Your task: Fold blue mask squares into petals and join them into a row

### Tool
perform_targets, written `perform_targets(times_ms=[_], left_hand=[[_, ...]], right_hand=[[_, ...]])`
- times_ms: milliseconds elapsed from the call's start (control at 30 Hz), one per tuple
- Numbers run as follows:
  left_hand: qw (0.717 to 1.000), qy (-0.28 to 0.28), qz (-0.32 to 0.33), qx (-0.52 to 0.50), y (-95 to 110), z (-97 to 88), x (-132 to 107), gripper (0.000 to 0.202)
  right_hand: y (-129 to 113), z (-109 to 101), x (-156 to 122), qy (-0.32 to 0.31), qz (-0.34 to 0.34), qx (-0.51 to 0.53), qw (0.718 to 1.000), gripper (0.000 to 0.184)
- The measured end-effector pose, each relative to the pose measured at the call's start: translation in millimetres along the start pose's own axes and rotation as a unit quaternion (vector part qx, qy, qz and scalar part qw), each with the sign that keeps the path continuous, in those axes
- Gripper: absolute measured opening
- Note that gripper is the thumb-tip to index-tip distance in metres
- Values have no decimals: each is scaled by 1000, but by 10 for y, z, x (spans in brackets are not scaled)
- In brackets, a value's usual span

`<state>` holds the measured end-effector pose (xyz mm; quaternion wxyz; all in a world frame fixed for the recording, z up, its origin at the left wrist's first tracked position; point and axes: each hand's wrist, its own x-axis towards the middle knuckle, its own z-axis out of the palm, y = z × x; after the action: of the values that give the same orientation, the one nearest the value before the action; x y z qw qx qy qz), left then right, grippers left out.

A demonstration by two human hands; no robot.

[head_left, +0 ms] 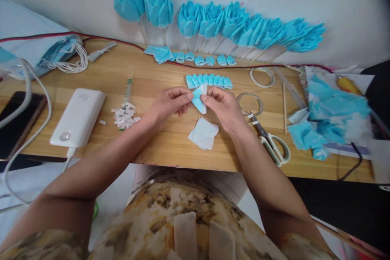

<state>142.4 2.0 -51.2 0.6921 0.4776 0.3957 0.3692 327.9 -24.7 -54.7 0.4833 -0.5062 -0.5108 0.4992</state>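
Observation:
Between my two hands is a small blue-and-white piece of folded fabric (199,104), roughly triangular with a white strip along its right edge. My left hand (176,100) pinches its left corner. The thumb and fingers of my right hand (219,105) are closed on its right side. Just beyond my fingertips lies a row of folded blue petals (210,80), overlapping one another. Closer to me, a few pale cut squares (203,133) rest on the wood. Scissors (269,140) with pale handles lie beside my right forearm, bits of white tape on their blades.
Blue fabric flowers (233,20) on sticks lean along the wall. Tape rolls (262,77) lie at right, near a heap of blue scraps (332,109). At left are a white power bank (78,118), a phone (21,122) and white tape bits (125,115). A cable (122,40) crosses the back.

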Motion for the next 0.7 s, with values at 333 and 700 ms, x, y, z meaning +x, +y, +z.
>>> perform_targets(times_ms=[333, 700], left_hand=[[1000, -5, 15, 14, -74, 23, 1, 22], [999, -29, -12, 39, -77, 25, 3, 18]], right_hand=[[24, 59, -12, -19, 8, 34, 999, 24], [42, 0, -16, -18, -58, -18, 998, 15]])
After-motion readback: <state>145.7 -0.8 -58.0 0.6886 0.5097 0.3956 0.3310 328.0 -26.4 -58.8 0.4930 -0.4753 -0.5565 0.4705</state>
